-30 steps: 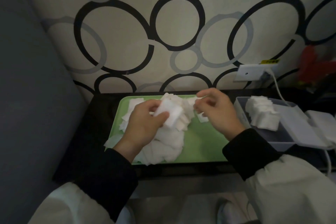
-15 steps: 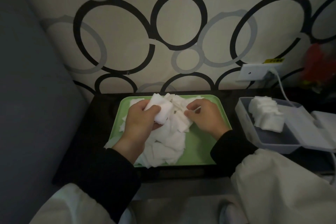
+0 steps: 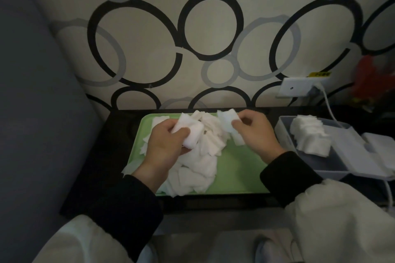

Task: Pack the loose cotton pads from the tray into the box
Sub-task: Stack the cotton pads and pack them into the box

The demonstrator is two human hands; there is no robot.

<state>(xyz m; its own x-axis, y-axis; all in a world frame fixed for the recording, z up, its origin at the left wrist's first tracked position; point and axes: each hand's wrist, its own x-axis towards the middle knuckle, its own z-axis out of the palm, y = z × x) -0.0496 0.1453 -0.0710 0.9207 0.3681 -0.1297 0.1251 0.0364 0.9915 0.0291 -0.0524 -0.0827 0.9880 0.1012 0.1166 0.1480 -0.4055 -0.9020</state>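
Entry: loose white square cotton pads (image 3: 198, 168), heaped on the left half of a shallow pale-green plastic tray (image 3: 241, 168), which sits on a black bench (image 3: 119, 134) against a ring-patterned wall. Left hand (image 3: 164, 141): fingers curled round a thick, squared-up wad (image 3: 190, 132) of pads, held just above the heap. Right hand (image 3: 254, 134): thumb and fingertips pinching a few more pads over the tray's far edge. Destination: an open pale grey plastic box (image 3: 285, 134) with a hinged lid, just right of the tray, carrying a slumped stack (image 3: 310, 136) of packed pads at its left end. Hazards, as judged: the wad is soft and unbound, so a slack or uneven squeeze on the way across to the box may let it fan out and shed pads onto the bench; the pinched pads are light and thin and may slip or cling to the fingers on release; the stack in the box already leans, so pressing a fresh wad against it may topple it. One stray pad (image 3: 130, 167) overhangs the tray's left rim and may be brushed to the floor by the left sleeve. A white cable (image 3: 328, 102) hangs behind the box, near the path of the right arm.
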